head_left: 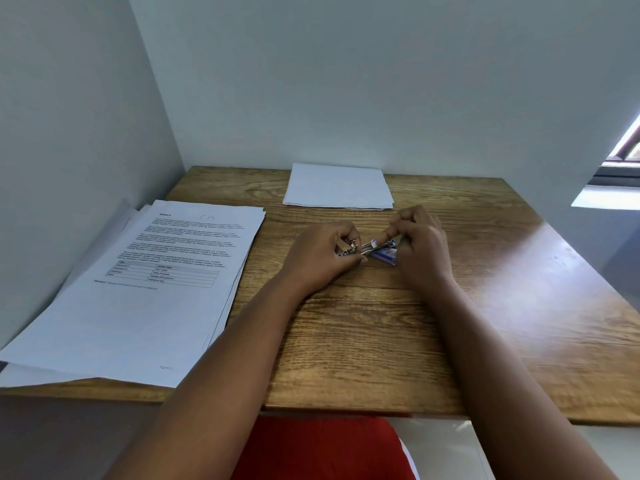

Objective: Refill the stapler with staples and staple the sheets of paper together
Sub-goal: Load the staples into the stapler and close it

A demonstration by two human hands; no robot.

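Note:
A small metal stapler (370, 249) is held between both hands just above the middle of the wooden table (450, 323). My left hand (322, 258) grips its left end with closed fingers. My right hand (420, 244) pinches its right end. Under the stapler, partly hidden by my right hand, lies a small blue and white staple box (386, 256). A thick stack of printed sheets (145, 282) lies at the left of the table. A thinner stack of blank white sheets (337, 186) lies at the back, beyond my hands.
Grey walls close the table on the left and at the back. A window frame (620, 168) shows at the far right. Red clothing (322, 448) is below the table's near edge.

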